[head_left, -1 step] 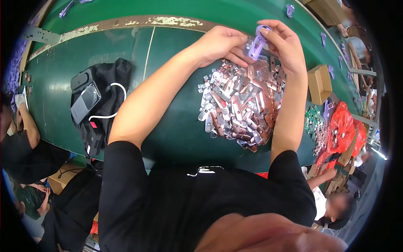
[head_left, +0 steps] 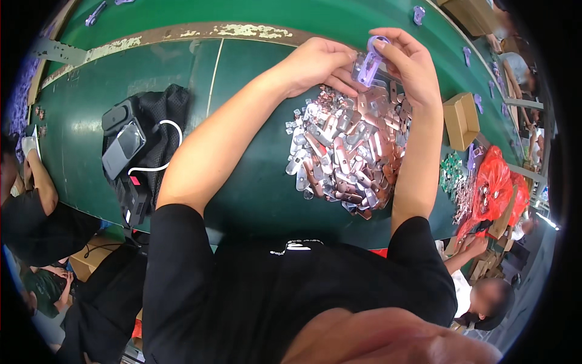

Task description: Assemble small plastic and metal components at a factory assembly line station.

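Above the far side of a heap of small parts, my right hand (head_left: 417,73) grips a translucent purple plastic piece (head_left: 368,74) with a ring-shaped end, thumb pressed on the ring. My left hand (head_left: 318,65) meets it from the left, its thumb and fingers closed on a small clear plastic piece (head_left: 357,63) against the purple one. How the two pieces join is hidden by the fingers. Below both hands lies the heap of clear and copper-coloured oblong parts (head_left: 342,155), with tiny clear bits at its left edge.
Left on the green table (head_left: 242,164) lie a black mesh bag (head_left: 176,103), a grey device (head_left: 124,148) and a white cable (head_left: 180,136). An open cardboard box (head_left: 461,121) and red plastic bags (head_left: 494,182) stand right. Purple pieces lie on the green strip beyond. Other people sit at both sides.
The purple piece and my right fingers have shifted very slightly to the left. My left hand and the heap look unchanged.
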Action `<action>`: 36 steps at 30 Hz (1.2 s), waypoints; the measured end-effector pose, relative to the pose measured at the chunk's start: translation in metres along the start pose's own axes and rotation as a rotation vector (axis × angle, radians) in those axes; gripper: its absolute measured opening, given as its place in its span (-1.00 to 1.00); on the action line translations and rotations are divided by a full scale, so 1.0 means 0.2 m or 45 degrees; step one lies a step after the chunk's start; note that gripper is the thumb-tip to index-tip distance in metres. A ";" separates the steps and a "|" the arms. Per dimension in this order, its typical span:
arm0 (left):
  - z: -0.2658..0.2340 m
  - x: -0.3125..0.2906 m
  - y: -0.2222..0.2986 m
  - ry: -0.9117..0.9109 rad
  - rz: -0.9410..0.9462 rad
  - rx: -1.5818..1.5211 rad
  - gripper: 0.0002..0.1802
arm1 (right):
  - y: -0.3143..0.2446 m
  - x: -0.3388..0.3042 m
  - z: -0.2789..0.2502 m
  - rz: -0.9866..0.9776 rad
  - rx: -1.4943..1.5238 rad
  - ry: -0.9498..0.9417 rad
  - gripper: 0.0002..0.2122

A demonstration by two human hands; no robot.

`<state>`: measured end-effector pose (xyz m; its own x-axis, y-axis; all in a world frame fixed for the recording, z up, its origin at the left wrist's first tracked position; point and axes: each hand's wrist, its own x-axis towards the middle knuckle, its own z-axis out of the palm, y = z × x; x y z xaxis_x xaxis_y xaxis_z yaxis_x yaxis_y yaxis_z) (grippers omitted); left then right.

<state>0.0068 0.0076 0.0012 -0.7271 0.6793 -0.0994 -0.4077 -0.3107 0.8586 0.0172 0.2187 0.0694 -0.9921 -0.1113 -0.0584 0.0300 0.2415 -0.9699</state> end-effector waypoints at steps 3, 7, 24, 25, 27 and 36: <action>0.00 0.01 -0.02 -0.019 0.002 -0.001 -0.59 | 0.01 0.01 0.02 -0.022 -0.014 -0.032 -0.78; 0.03 0.03 -0.01 -0.047 -0.004 0.064 -0.59 | 0.00 0.00 0.01 0.003 -0.050 -0.011 -0.75; 0.13 -0.01 -0.10 0.378 0.372 0.128 -0.78 | 0.15 0.05 0.00 -0.126 0.045 -0.225 -0.70; 0.12 -0.03 -0.11 0.400 0.421 0.218 -0.80 | 0.16 0.06 0.03 -0.159 0.021 -0.215 -0.70; 0.12 -0.02 -0.10 0.429 0.464 0.358 -0.77 | 0.12 0.05 0.03 -0.162 0.030 -0.160 -0.71; 0.07 0.04 -0.12 0.652 0.648 1.238 -0.64 | 0.10 0.02 0.05 -0.304 -0.181 -0.194 -0.75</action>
<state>0.0200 0.0300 -0.0135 -0.9075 0.2147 0.3609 0.4139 0.3126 0.8550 0.0157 0.2134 0.0466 -0.9390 -0.3217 0.1215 -0.2293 0.3223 -0.9184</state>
